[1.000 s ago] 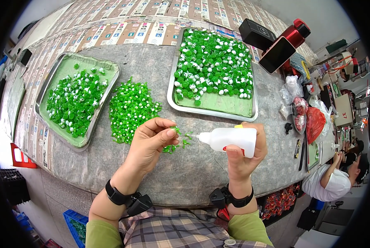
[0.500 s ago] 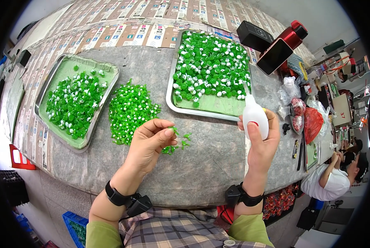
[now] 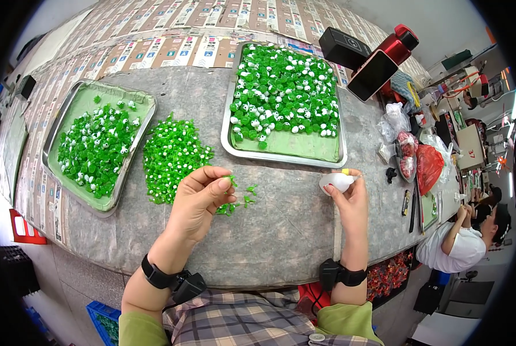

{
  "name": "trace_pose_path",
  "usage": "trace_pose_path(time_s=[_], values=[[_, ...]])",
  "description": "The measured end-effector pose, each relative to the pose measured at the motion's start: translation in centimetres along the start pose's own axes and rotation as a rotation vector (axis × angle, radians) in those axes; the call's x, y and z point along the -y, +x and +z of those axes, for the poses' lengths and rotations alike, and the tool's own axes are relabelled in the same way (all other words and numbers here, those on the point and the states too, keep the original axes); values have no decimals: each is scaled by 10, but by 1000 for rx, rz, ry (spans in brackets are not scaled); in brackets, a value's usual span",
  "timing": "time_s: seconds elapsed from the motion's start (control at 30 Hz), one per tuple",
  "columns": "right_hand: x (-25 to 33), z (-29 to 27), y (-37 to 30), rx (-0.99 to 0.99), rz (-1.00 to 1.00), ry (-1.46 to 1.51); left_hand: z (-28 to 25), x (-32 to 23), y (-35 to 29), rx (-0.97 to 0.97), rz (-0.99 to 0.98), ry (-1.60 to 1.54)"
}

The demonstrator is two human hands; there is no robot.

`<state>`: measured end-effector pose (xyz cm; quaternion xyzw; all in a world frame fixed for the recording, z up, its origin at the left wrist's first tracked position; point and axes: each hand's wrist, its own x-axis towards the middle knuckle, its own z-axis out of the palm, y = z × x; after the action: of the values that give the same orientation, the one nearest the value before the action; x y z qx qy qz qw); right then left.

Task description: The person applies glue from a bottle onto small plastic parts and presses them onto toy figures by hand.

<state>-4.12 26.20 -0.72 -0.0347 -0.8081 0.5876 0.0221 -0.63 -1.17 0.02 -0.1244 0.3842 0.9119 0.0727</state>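
Note:
My left hand (image 3: 197,202) is closed, thumb and fingertips pinching a small green plastic piece (image 3: 231,180). A few loose green pieces (image 3: 250,195) lie on the table just beyond those fingers. Behind them spreads a heap of small green pieces with white spots (image 3: 174,155). My right hand (image 3: 353,202) grips a white squeeze bottle (image 3: 336,183), tipped over with its rounded end toward the left; its nozzle cannot be made out. Something yellow shows at a fingertip of that hand. Beyond it stands a metal tray (image 3: 281,160) full of green-and-white pieces, some like little round heads.
A second tray (image 3: 144,124) of green-and-white pieces stands at the left. A phone (image 3: 372,76) leans near a black box (image 3: 344,47) and a red flask (image 3: 399,43) at the back right. Plastic bags (image 3: 430,168) and a cutter (image 3: 406,203) lie right. Another person (image 3: 454,248) sits at far right.
My right hand has drawn the bottle back from the large tray's corner and turned it from upright to lying sideways. My left hand keeps its pinch. The whole view has shifted slightly.

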Motion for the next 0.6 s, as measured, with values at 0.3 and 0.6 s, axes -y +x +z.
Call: trace_pose_path(time_s=[0.3,0.6], values=[[92,50,5,-16,-417,-448,-3,-1,-1,-7,-18,-9],[44,112,65,200,-247,-777,3,-2,0,-5,-40,-11]])
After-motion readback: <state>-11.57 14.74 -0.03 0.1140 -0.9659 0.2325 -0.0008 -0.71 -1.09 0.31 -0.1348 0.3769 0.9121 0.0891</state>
